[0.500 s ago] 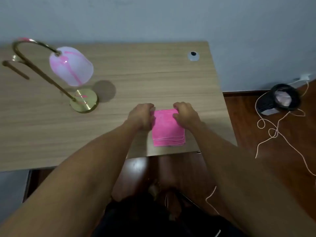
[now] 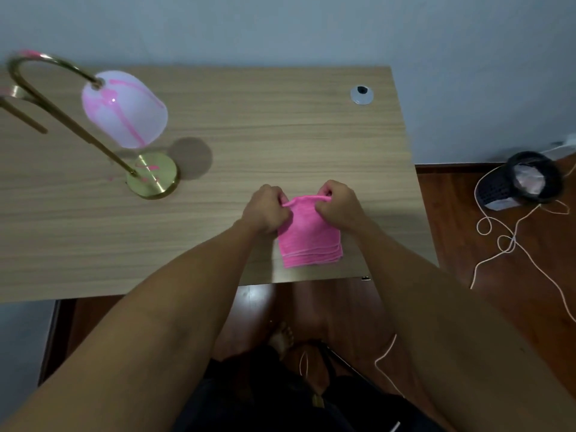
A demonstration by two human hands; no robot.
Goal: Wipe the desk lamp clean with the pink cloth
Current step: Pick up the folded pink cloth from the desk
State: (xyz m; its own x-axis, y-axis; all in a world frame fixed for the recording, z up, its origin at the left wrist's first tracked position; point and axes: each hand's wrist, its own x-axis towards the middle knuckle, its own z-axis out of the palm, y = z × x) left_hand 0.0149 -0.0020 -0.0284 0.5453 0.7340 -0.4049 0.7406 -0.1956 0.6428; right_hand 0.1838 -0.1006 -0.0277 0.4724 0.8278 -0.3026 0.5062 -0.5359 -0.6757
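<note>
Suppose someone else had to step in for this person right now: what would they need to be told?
Left hand: pinching the far left corner of the pink cloth.
Right hand: pinching the far right corner; that far edge is raised, the rest lies folded on the desk near its front edge.
Desk lamp: stands at the left of the desk, apart from both hands. Pink streaks show on its white shade and on the brass base.
Done: cloth gripped.
Left: open or lift the cloth, carry it to the lamp, wipe shade, arm and base.
</note>
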